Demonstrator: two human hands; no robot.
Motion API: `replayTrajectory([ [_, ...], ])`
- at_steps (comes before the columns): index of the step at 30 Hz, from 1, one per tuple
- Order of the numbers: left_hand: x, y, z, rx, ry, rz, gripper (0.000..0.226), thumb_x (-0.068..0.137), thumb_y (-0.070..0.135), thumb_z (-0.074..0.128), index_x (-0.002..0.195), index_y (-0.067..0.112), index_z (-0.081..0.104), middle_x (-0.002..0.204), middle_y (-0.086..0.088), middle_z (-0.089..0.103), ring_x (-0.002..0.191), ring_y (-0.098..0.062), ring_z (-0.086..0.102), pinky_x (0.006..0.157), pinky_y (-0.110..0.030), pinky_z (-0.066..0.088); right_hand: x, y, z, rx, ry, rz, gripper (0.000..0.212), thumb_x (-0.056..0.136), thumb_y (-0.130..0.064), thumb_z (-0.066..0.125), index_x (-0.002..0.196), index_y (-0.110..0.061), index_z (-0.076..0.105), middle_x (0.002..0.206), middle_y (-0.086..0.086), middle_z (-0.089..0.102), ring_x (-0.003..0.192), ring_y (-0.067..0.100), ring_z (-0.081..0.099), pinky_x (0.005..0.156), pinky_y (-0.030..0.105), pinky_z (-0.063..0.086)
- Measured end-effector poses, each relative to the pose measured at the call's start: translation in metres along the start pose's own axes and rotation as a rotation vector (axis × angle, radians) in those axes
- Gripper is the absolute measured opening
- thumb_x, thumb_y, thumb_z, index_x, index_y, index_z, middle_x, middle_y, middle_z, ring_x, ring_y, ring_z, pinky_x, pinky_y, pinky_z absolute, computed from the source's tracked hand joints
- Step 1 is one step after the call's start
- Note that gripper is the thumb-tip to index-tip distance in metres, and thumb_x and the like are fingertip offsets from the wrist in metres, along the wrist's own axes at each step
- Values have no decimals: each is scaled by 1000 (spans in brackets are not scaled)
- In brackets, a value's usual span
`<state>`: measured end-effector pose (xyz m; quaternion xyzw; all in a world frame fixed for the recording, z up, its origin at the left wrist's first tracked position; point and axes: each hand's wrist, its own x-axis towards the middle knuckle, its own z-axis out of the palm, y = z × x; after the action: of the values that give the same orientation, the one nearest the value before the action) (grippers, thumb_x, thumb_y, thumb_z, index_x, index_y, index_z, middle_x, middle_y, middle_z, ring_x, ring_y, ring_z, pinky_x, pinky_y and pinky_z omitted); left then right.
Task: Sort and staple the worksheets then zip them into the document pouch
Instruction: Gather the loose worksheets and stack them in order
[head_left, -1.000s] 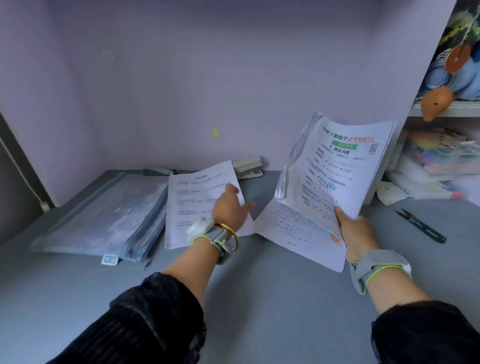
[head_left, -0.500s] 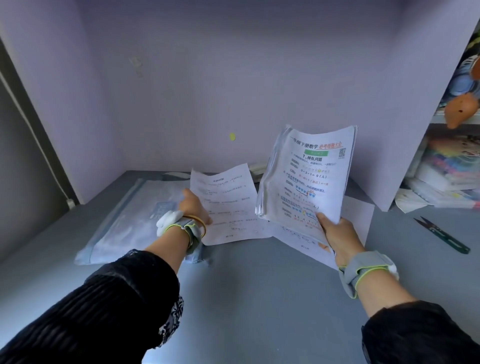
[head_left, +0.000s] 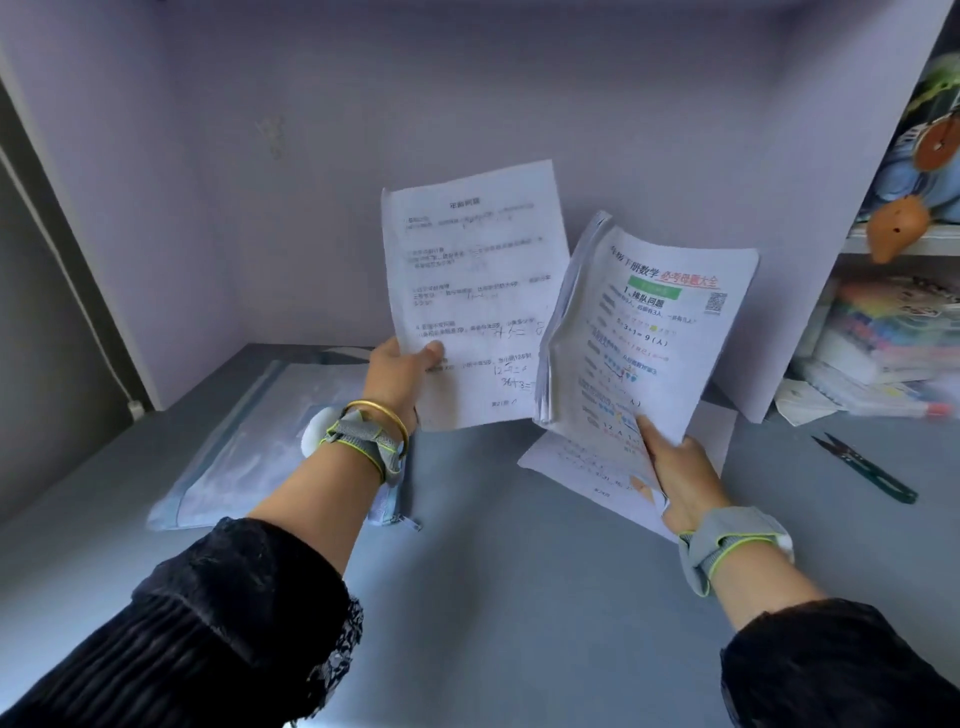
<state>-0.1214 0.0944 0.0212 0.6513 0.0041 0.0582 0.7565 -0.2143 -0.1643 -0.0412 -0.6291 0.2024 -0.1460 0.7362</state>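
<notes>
Left hand pinches a single worksheet at its lower left edge, thumb on its face; right hand grips a thick stack from below.
The pale blue document pouch lies flat at the left of the desk. The single worksheet, black print with pencilled sums, stands upright just beside the colour-printed stack; half a second ago it lay on the desk.

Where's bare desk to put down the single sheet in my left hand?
Widest bare desk lies in front, between the pouch and the loose sheet lying flat. A narrower strip runs between that sheet and the snips. The far right is crowded with stacked books.
</notes>
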Motion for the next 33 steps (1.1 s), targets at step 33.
replayTrajectory([
  [33,-48,-19,58,87,-457,138,18,94,11,59,111,12,63,101,-7,73,82,-19,72,74,-34,60,-11,-13,-17,73,-70,-206,30,82,-20,75,110,-21,66,105,-1,75,98,18,71,78,32,58],
])
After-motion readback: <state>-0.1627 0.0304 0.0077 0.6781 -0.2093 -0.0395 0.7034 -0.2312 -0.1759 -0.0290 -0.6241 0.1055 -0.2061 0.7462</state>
